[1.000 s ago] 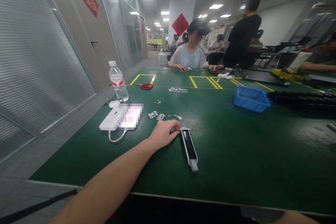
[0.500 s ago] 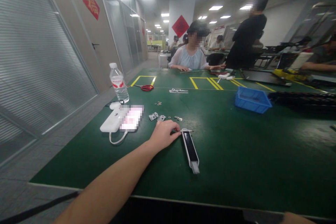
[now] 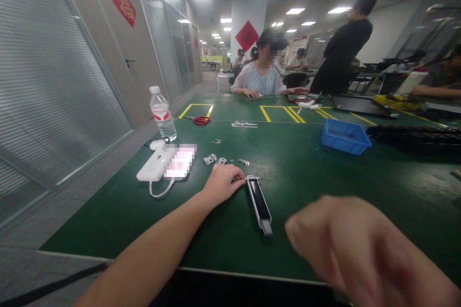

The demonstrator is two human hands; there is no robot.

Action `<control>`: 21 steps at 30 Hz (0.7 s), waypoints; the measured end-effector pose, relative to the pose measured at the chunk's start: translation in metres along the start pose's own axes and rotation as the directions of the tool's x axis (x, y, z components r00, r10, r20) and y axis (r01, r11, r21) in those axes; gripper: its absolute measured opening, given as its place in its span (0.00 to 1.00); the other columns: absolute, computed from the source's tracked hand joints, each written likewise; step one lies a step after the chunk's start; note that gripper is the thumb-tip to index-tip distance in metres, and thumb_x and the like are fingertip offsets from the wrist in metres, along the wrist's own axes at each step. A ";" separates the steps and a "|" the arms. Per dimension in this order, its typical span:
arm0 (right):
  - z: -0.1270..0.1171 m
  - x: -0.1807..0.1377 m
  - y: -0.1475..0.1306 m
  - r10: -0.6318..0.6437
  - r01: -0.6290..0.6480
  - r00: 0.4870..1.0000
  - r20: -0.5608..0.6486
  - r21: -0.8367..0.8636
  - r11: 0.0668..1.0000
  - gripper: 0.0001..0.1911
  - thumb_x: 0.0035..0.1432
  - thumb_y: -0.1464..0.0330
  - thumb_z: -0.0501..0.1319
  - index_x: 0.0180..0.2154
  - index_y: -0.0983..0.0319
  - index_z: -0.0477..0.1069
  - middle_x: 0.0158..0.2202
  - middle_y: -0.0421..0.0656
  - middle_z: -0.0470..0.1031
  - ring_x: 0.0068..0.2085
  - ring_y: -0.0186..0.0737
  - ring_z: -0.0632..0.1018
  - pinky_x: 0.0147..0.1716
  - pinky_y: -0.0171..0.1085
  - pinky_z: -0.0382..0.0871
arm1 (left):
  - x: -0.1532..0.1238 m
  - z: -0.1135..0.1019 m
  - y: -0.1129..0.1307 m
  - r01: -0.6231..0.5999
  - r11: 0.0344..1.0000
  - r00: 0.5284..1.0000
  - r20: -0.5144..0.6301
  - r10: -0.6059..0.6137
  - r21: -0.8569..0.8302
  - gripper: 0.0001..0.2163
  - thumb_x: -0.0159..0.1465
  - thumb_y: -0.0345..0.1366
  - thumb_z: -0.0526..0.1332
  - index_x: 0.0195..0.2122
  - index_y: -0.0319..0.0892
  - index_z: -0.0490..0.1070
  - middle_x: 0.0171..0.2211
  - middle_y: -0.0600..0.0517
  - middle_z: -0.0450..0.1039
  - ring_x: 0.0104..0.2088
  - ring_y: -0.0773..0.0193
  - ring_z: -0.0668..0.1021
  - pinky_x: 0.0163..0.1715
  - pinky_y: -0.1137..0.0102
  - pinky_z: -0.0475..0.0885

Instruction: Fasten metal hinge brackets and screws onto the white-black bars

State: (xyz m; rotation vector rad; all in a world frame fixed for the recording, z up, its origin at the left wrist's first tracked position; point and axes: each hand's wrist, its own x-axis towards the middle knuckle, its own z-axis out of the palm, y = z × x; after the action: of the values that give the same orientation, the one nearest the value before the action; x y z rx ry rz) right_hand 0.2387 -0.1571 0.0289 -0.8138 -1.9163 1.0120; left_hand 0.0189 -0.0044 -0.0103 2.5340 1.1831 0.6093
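My left hand [image 3: 222, 184] rests on the table with thumb and fingers pinched on one end of a thin metal rod [image 3: 261, 179]. The rod lies across the far end of a narrow white-framed piece [image 3: 260, 204] with a dark middle and a grey tab at its near end. My right hand [image 3: 345, 244] is large and smeared by motion at the lower right, apart from the piece; its fingers cannot be made out. Just beyond my left hand sit grey metal brackets [image 3: 210, 159] and several small rings or nuts [image 3: 244, 162].
To the left are a plastic water bottle [image 3: 163, 115], a white power bank [image 3: 153, 165] and a cabled phone [image 3: 180, 163]. Red-handled scissors [image 3: 200, 120] and small metal parts [image 3: 245, 124] lie farther back. A blue bin [image 3: 346, 136] stands right. A person [image 3: 261, 76] sits opposite.
My right hand has come in from the lower right edge, over the table. My left hand keeps its pinch by the white-framed piece, nearly still. The standing person in the background has shifted slightly right.
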 end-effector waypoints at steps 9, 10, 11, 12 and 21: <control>-0.036 0.106 0.096 0.321 -0.302 0.899 -0.298 0.112 0.947 0.19 0.46 0.52 0.64 0.26 0.63 0.69 0.19 0.36 0.63 0.21 0.30 0.63 0.22 0.33 0.57 | 0.000 -0.004 -0.006 0.038 0.999 0.999 0.023 -0.039 0.036 0.05 0.60 0.37 0.62 0.33 0.42 0.73 0.33 0.53 0.75 0.34 0.64 0.74 0.36 0.68 0.64; -0.035 0.103 0.106 0.343 -0.339 0.890 -0.299 0.067 0.938 0.19 0.46 0.52 0.63 0.26 0.63 0.70 0.20 0.37 0.65 0.21 0.30 0.64 0.23 0.33 0.58 | 0.000 -0.005 -0.007 0.034 0.999 0.999 0.026 -0.035 0.041 0.05 0.59 0.38 0.62 0.34 0.43 0.73 0.34 0.53 0.75 0.34 0.63 0.74 0.37 0.68 0.64; -0.034 0.100 0.113 0.352 -0.364 0.883 -0.311 0.020 0.931 0.19 0.47 0.52 0.62 0.27 0.63 0.71 0.21 0.38 0.67 0.21 0.31 0.65 0.23 0.33 0.58 | 0.000 -0.006 -0.008 0.031 0.998 0.999 0.025 -0.032 0.047 0.07 0.59 0.39 0.62 0.35 0.43 0.72 0.35 0.53 0.75 0.35 0.63 0.74 0.38 0.67 0.63; -0.034 0.097 0.119 0.348 -0.377 0.877 -0.331 -0.027 0.926 0.19 0.49 0.53 0.60 0.28 0.63 0.72 0.22 0.39 0.69 0.22 0.32 0.66 0.24 0.34 0.59 | 0.000 -0.008 -0.009 0.028 0.998 0.999 0.025 -0.029 0.055 0.08 0.58 0.41 0.63 0.36 0.43 0.72 0.36 0.53 0.75 0.36 0.62 0.75 0.39 0.65 0.63; -0.028 0.094 0.131 0.123 -0.276 0.926 -0.357 -0.418 0.866 0.14 0.58 0.68 0.53 0.43 0.61 0.74 0.38 0.46 0.74 0.37 0.40 0.73 0.39 0.41 0.67 | -0.002 -0.012 -0.013 0.076 0.993 0.996 -0.055 -0.072 0.089 0.20 0.60 0.52 0.57 0.48 0.45 0.67 0.50 0.49 0.70 0.51 0.52 0.70 0.49 0.54 0.59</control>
State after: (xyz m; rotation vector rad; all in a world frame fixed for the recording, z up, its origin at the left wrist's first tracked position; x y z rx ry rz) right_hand 0.2409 -0.0090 -0.0414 -1.3895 -1.8281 0.4873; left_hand 0.0032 0.0028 -0.0061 2.5496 1.3456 0.6193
